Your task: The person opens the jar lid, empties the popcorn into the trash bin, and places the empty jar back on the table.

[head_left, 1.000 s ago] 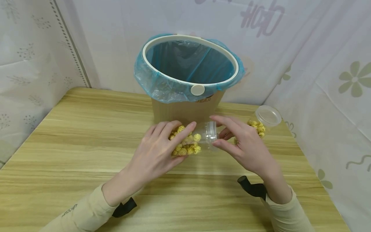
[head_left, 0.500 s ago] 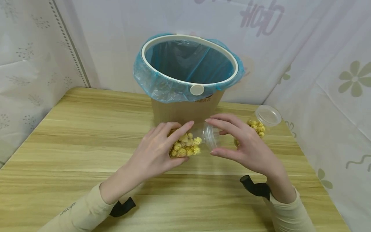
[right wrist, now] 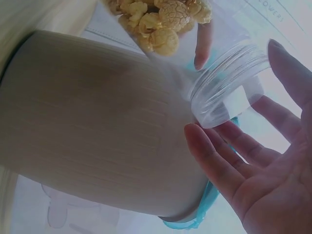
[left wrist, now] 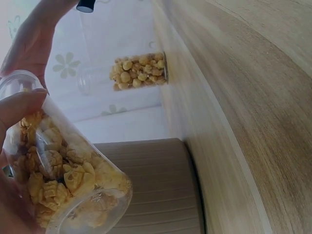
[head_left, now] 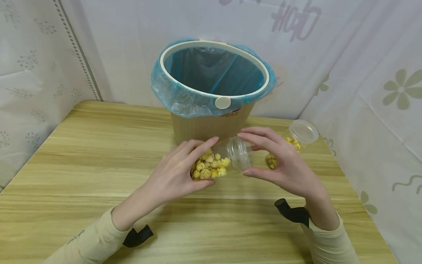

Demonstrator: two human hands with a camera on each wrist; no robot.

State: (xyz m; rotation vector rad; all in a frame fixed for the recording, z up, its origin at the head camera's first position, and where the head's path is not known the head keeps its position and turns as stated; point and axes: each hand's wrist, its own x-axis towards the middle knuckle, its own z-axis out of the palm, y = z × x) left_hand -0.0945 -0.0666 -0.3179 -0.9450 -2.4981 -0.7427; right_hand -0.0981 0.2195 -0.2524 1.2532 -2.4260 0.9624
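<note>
In the head view, my left hand (head_left: 179, 167) grips a clear plastic jar (left wrist: 70, 161) part filled with yellow popcorn (head_left: 209, 167). The jar is tilted well over, with its mouth end toward my right hand (head_left: 277, 157). On that end sits a clear ridged screw lid (right wrist: 226, 87). My right thumb and index fingertips are at opposite sides of the lid's edge, the other fingers spread behind it. In the left wrist view the jar's round base (left wrist: 92, 214) faces the camera. My left palm hides part of the jar.
Just behind the jar stands a beige bin (head_left: 197, 128) with a white rim ring (head_left: 224, 94) and a blue bag (head_left: 178, 99) folded over it. A second clear jar of popcorn (left wrist: 139, 72) stands upright at the right on the wooden table (head_left: 99, 157). Patterned cloth walls (head_left: 125, 47) surround the table.
The lid end of the jar has turned and tipped slightly upward. My right fingers have spread a little wider and shifted around the lid. My left hand keeps its grip.
</note>
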